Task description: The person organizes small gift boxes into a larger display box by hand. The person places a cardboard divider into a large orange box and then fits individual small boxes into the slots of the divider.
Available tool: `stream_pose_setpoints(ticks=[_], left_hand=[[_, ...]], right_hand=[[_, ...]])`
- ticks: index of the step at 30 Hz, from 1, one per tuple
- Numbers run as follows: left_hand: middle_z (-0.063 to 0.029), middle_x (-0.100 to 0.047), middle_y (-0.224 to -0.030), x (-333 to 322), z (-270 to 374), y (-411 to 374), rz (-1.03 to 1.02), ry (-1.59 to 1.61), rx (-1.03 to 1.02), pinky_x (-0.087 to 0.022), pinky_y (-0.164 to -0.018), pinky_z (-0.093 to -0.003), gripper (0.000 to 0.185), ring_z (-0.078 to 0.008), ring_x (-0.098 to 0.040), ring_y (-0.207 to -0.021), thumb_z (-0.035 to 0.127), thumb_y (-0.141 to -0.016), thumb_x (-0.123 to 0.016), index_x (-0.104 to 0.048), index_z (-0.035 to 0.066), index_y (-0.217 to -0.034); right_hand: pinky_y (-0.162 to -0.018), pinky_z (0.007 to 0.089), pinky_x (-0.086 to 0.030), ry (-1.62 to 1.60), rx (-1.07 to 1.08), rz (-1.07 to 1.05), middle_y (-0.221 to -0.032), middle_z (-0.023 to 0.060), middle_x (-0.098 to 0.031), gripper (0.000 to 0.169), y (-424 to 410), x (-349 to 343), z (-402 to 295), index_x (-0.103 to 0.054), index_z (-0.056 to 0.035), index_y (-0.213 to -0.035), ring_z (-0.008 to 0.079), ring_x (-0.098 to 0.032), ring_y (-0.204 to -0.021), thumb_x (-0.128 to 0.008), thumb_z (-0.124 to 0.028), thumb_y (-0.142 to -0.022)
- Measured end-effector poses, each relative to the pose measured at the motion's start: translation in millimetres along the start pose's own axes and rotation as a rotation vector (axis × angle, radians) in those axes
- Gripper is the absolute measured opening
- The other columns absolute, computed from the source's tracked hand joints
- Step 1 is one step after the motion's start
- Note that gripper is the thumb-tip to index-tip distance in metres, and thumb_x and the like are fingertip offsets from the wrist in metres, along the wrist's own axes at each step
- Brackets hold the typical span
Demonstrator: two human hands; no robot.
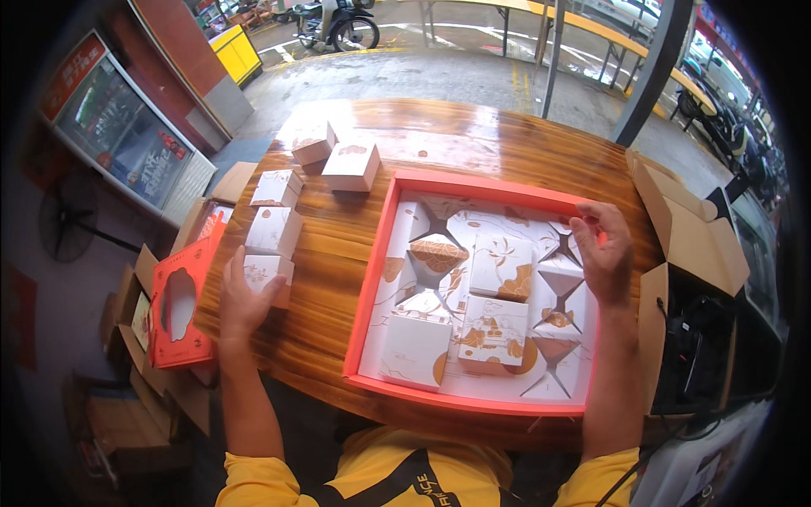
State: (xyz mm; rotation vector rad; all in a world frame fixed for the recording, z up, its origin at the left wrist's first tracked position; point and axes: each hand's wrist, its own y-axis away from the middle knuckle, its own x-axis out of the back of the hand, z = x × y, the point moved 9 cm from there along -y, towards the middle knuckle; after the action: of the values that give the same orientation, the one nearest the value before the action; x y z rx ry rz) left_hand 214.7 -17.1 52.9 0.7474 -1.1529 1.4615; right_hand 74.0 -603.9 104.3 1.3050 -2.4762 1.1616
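Note:
My left hand [246, 305] is around a small white carton [258, 269] with a gold print, thumb on its near right side and fingers at its left. This carton is nearest me in a row with two more white cartons [274, 228] along the table's left edge. My right hand [603, 256] grips the far right corner of a shallow red gift box [488, 182], whose wall shows between thumb and fingers. Inside lies a printed white insert [472, 220] with several cut openings and folded flaps. Three white cartons sit in it: a flower-printed carton [500, 266], a landscape-printed carton [494, 329] and a plainer carton [415, 352].
Two more cartons [351, 166] stand farther back on the glossy wooden table [538, 149]. Left of the table are an orange-red lid [184, 345] with a shaped window and open cardboard boxes [142, 256]. An open cardboard box [690, 241] with dark contents stands at the right.

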Motion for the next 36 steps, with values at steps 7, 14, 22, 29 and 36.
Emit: stream_pose_setpoints(ticks=[7, 14, 22, 29, 36], left_hand=[[-0.0300, -0.058, -0.140, -2, -17, 30, -0.025, -0.029, 0.015, -0.051, -0.109, -0.0519, 0.091, -0.0489, -0.059, -0.130, 0.030, -0.084, -0.088, -0.045, 0.002, -0.160], [-0.0189, -0.055, -0.152, 69, 66, 38, 0.043, 0.398, -0.189, -0.047, -0.118, -0.0467, 0.087, -0.0335, -0.054, -0.143, 0.019, -0.085, -0.086, -0.045, 0.003, -0.161], [-0.0217, -0.055, -0.153, 24, 281, 12, -0.136, 0.821, -0.580, -0.054, -0.113, -0.0506, 0.093, -0.0365, -0.059, -0.139, 0.018, -0.083, -0.091, -0.043, 0.007, -0.162], [-0.0148, -0.050, -0.160, -47, 420, 12, -0.108, 0.514, -0.843, -0.051, -0.119, -0.0509, 0.101, -0.0403, -0.049, -0.148, 0.017, -0.073, -0.096, -0.046, 0.014, -0.161], [-0.0173, -0.051, -0.156, -60, 432, 8, 0.056, 0.472, -0.910, -0.050, -0.118, -0.0504, 0.096, -0.0429, -0.048, -0.145, 0.016, -0.075, -0.091, -0.047, 0.016, -0.160]], right_hand=[[-0.083, 0.0353, -0.062, 0.123, 0.041, 0.063, -0.106, 0.0155, -0.071, 0.022, -3, 6, -10, -0.074, 0.0018, -0.112, 0.0263, -0.074, -0.093, -0.081, -0.011, -0.096], [-0.084, 0.0358, -0.061, 0.075, 0.030, 0.184, -0.108, 0.0152, -0.073, 0.026, -3, 15, -2, -0.074, 0.0002, -0.120, 0.0247, -0.074, -0.095, -0.079, -0.017, -0.100], [-0.085, 0.0339, -0.059, -0.012, -0.043, 0.365, -0.108, 0.0123, -0.073, 0.033, 1, 36, 17, -0.072, -0.0001, -0.126, 0.0201, -0.071, -0.094, -0.072, -0.028, -0.108], [-0.090, 0.0342, -0.058, -0.215, 0.035, 0.276, -0.121, 0.0134, -0.072, 0.059, -1, 30, 11, -0.066, -0.0016, -0.139, 0.0202, -0.069, -0.104, -0.069, -0.051, -0.107], [-0.087, 0.0404, -0.061, 0.048, -0.164, 0.184, -0.110, 0.0180, -0.078, 0.035, 1, 24, 16, -0.074, -0.0054, -0.121, 0.0323, -0.076, -0.096, -0.071, -0.035, -0.103]])
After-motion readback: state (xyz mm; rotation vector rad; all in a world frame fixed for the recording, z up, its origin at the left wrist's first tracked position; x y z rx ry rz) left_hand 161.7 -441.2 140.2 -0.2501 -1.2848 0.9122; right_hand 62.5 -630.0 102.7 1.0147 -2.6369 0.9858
